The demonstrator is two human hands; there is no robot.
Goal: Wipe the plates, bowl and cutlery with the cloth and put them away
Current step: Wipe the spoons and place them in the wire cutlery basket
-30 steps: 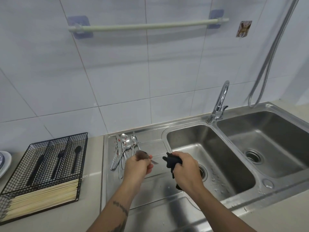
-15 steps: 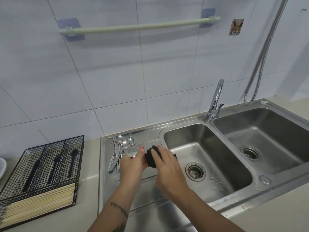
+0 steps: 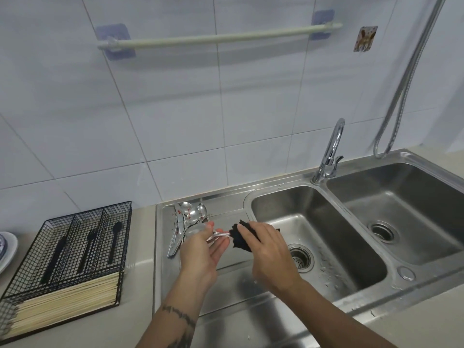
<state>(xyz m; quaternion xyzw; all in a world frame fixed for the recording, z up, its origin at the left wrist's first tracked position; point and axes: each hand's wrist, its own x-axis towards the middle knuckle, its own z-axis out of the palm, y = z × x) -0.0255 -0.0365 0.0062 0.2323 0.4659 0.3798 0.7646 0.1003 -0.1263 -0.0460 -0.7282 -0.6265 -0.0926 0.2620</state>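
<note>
A: Item one, centre of the frame?
B: We list the left hand (image 3: 200, 249), thumb and fingertips pinching a spoon (image 3: 198, 231) by its bowl end, handle pointing right; the other fingers lie loose.

A: Item two?
B: The right hand (image 3: 266, 247), just right of it, clenched around a black cloth (image 3: 239, 238) that wraps the spoon's handle tip.

A: Remaining cutlery?
B: We count a loose pile of spoons (image 3: 190, 217) on the draining board (image 3: 226, 280), just above the left hand.

A: Storage?
B: Lower left, a black wire tray (image 3: 120, 247) with dark utensils (image 3: 114, 241) in its slots and chopsticks (image 3: 67, 302) along the front. At the far left edge, part of a plate (image 3: 8, 249).

A: Fixtures?
B: Two sink basins (image 3: 326, 232) at right, a tap (image 3: 331, 151) between them, a rail (image 3: 218, 37) on the tiled wall.
</note>
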